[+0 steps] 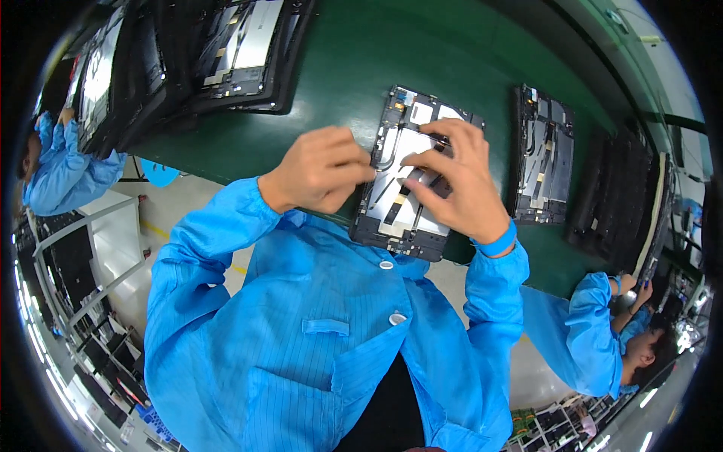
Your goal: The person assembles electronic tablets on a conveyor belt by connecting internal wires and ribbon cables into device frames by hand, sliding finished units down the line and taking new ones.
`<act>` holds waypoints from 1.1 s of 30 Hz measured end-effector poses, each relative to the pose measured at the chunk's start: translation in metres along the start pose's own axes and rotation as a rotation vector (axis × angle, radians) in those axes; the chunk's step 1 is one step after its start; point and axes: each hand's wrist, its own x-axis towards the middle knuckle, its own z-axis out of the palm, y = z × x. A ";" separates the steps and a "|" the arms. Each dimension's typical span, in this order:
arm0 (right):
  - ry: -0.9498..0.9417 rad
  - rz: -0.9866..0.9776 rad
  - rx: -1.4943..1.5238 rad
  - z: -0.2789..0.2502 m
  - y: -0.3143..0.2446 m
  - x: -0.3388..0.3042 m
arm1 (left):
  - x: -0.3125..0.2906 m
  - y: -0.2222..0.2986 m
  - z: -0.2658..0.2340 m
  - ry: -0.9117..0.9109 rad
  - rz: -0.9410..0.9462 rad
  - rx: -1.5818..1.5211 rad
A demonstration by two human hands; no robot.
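In front of me an opened tablet (410, 143), its cover off, lies tilted at the near edge of the green table. It shows silver battery plates, dark flat cables and a black frame. Over its right half hovers my right hand (468, 181), thumb and fingers bent but apart, with the fingertips close above or touching the inner parts. At the tablet's left edge is my left hand (320, 169), its fingers curled together and slightly blurred. Whatever may be pinched in them cannot be made out.
Another opened tablet (544, 154) lies to the right, beside a black padded stack (611, 188). At the far left, opened tablets (245, 49) rest in black trays. The green table (339, 68) spans the back. Co-workers in blue sleeves sit at left (71, 169) and right (591, 331).
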 end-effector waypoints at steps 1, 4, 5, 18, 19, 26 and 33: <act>-0.003 -0.036 -0.034 0.009 -0.003 0.003 | -0.009 0.001 0.002 -0.017 0.082 0.027; -0.004 -0.031 -0.062 0.021 -0.006 0.013 | -0.022 0.001 0.008 -0.024 0.208 0.066; 0.021 -0.052 -0.084 0.021 -0.011 0.015 | -0.023 -0.002 0.011 -0.011 0.247 0.060; 0.097 -0.156 -0.337 0.033 -0.014 0.011 | -0.021 -0.023 0.006 -0.081 0.455 -0.025; 0.097 -0.155 -0.337 0.032 -0.013 0.008 | -0.020 -0.024 0.006 -0.080 0.476 -0.030; 0.136 -0.127 -0.319 0.037 -0.009 0.007 | -0.016 -0.033 0.007 -0.136 0.525 -0.060; 0.197 -0.132 -0.298 0.048 -0.008 0.018 | -0.010 -0.039 0.015 -0.115 0.646 0.004</act>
